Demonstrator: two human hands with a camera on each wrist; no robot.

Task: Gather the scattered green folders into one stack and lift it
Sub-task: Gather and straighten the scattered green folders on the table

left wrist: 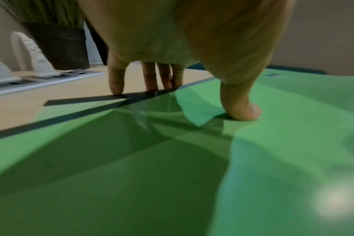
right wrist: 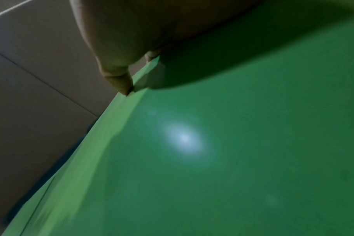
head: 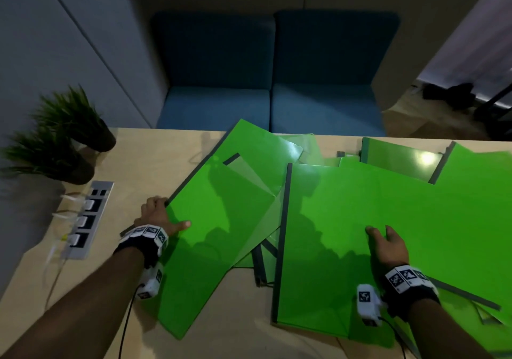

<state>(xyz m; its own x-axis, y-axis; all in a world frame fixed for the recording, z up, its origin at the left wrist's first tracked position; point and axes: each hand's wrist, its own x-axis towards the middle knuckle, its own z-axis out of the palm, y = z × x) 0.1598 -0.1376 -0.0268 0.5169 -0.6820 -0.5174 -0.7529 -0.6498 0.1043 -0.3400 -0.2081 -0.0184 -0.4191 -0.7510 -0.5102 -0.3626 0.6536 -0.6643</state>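
Observation:
Several green folders with dark spines lie fanned and overlapping on the wooden table (head: 155, 159). The left folder (head: 221, 234) lies at an angle. My left hand (head: 171, 212) grips its left edge, fingers (left wrist: 150, 79) curled over the dark spine and thumb (left wrist: 243, 110) pressed on the cover (left wrist: 172, 175). A large folder (head: 332, 248) lies to the right, with more (head: 401, 162) behind and under it. My right hand (head: 379, 234) lies on this pile with thumb (right wrist: 115, 76) and one finger on top. Its other fingers are hidden under a green edge (right wrist: 150, 68).
Two potted plants (head: 69, 126) stand at the table's far left, with a socket strip (head: 88, 217) holding white plugs just left of my left hand. A blue sofa (head: 271, 104) sits beyond the far edge. Some folders overhang the far edge.

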